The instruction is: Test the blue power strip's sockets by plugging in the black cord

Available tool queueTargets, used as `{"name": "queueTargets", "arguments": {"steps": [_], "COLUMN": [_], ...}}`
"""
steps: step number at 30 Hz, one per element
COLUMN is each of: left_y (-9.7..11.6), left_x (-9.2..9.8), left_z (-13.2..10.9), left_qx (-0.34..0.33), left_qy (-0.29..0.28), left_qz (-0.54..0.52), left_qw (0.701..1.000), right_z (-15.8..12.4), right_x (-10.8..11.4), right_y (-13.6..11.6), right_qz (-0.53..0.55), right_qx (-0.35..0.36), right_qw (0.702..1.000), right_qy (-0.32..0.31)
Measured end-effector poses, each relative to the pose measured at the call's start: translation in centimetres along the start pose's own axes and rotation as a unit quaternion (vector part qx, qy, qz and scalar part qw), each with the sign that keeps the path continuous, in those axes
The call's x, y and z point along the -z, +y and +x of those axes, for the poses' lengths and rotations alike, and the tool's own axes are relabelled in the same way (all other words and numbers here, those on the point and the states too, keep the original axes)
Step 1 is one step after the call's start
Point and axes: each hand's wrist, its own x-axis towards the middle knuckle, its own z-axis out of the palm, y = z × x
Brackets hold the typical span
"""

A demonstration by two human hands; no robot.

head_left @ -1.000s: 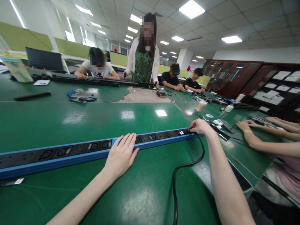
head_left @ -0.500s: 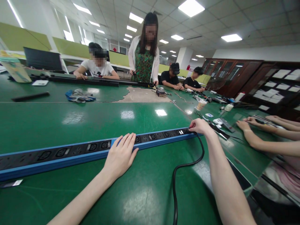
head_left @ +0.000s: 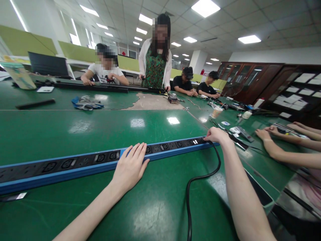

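A long blue power strip with black sockets lies slantwise across the green table. My left hand rests flat over its middle, fingers stretched across the top and thumb along the near side. At the strip's right end, my right hand has its fingers pinched together at the end of a black power cable. The cable's plug is hidden by those fingers, so I cannot tell how far it sits in a socket. From there the cable curves down to the bottom edge of the view.
Another person's hands work at the right. Grey-blue gloves, a black bar and a cup lie or stand at the far left. A drink cup and loose parts are on the right. Several people sit or stand opposite.
The view has shifted slightly. My hands keep their places on the strip and at the cable end. Across the table, the seated person at left has lifted one hand toward the chest.
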Motion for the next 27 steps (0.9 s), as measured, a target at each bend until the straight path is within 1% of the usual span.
{"name": "queueTargets", "arguments": {"steps": [8,15,20,24,27], "left_y": [0.1,0.06,0.04,-0.03,-0.03], "left_x": [0.16,0.14,0.14,0.1,0.11], "left_z": [0.06,0.1,0.05,-0.01,0.0], "left_qx": [0.005,-0.003,-0.003,-0.001,0.002], "left_qy": [-0.004,0.004,-0.002,-0.003,0.0], "left_qz": [0.004,0.008,0.016,0.011,0.005], "left_qw": [1.0,1.0,1.0,1.0,1.0], "right_z": [-0.08,-0.05,0.0,0.29,0.37], "right_x": [-0.11,-0.15,-0.03,0.04,0.01], "right_y": [0.09,0.63,0.37,0.5,0.53], "right_qz": [-0.017,0.021,-0.013,-0.007,-0.013], "right_qx": [0.003,0.014,0.001,0.004,0.009], "right_qw": [1.0,1.0,1.0,1.0,1.0], "right_qy": [0.007,0.01,-0.004,-0.02,-0.017]}}
